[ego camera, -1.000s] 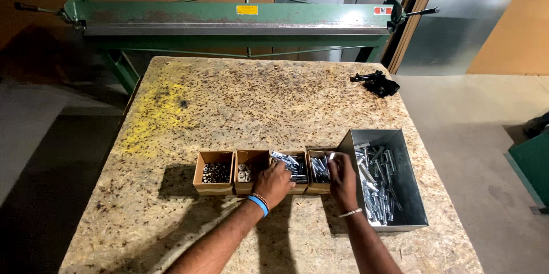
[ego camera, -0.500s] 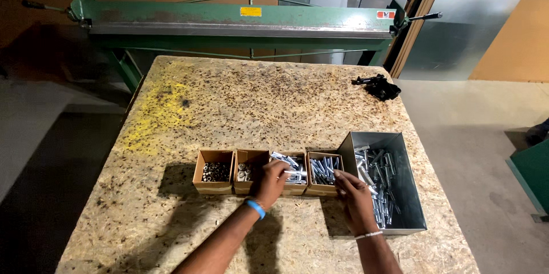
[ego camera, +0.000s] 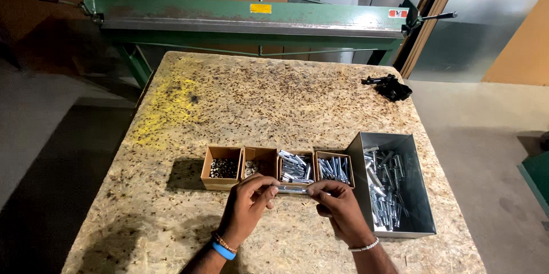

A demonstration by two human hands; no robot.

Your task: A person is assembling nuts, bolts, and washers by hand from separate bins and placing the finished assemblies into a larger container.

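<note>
My left hand [ego camera: 247, 205] and my right hand [ego camera: 338, 208] meet just in front of a row of small cardboard boxes and hold one silver bolt [ego camera: 290, 190] between their fingertips, level with the table. Behind it stand a box of dark nuts [ego camera: 222, 167], a box with a few washers [ego camera: 254, 166], and two boxes of silver bolts [ego camera: 295, 166] [ego camera: 334, 169]. A grey metal bin [ego camera: 417, 219] with several loose bolts lies to the right of my right hand.
The work surface is a chipboard table [ego camera: 240, 102] with a yellow stain at the far left. A black clamp-like tool [ego camera: 389, 86] lies at the far right corner. A green sheet-metal bending machine [ego camera: 251, 22] stands behind the table.
My right hand came out of the metal bin and moved left. My left hand drew back from the boxes. Both hands now grip one bolt in front of the row.
</note>
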